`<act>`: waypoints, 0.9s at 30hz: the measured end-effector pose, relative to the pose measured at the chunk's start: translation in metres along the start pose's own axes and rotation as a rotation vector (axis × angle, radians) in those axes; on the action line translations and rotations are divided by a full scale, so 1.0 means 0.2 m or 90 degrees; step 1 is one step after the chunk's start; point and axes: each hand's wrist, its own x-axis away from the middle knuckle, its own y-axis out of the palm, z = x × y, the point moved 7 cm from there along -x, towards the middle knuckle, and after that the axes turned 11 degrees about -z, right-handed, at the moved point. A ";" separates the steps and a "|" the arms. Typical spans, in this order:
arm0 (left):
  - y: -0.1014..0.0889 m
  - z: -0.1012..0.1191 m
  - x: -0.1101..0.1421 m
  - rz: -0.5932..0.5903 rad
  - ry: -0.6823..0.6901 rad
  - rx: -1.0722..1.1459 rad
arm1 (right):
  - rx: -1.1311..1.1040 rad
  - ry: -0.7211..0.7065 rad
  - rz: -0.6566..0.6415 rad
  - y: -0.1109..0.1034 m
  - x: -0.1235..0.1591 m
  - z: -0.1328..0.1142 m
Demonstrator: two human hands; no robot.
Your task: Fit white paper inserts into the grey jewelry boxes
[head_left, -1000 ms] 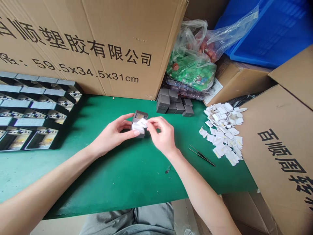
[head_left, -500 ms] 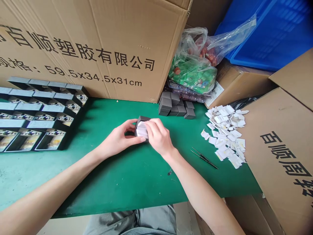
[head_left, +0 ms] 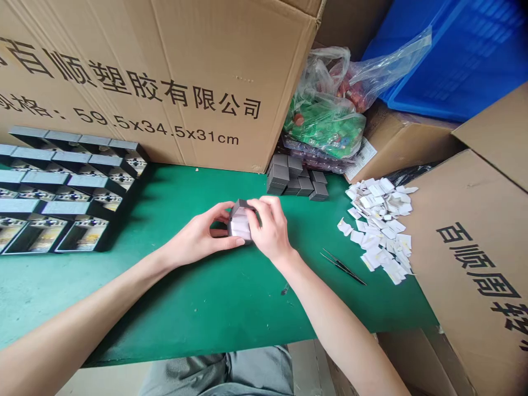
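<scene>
The right hand (head_left: 270, 228) has shifted rightward; with the left hand (head_left: 198, 231), it grips the small dark-grey square box (head_left: 240, 208) evenly at twelve o'clock.

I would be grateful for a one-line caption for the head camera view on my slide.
The left hand and right hand hold a small grey box at a green workbench.

Left forearm (head_left: 82, 324), right forearm (head_left: 338, 330) bare; left hand (head_left: 198, 234), right hand (head_left: 270, 228) bare too; grey creased trousers (head_left: 218, 374) at lap.
</scene>
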 end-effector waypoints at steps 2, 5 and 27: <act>0.01 0.00 0.00 -0.007 0.005 0.005 | -0.029 0.001 -0.006 0.00 0.00 0.00; 0.02 0.01 0.01 -0.026 0.014 0.028 | -0.066 0.010 -0.074 0.01 -0.01 0.02; 0.03 0.03 0.00 -0.077 0.009 0.030 | -0.196 0.096 -0.148 0.03 0.00 0.10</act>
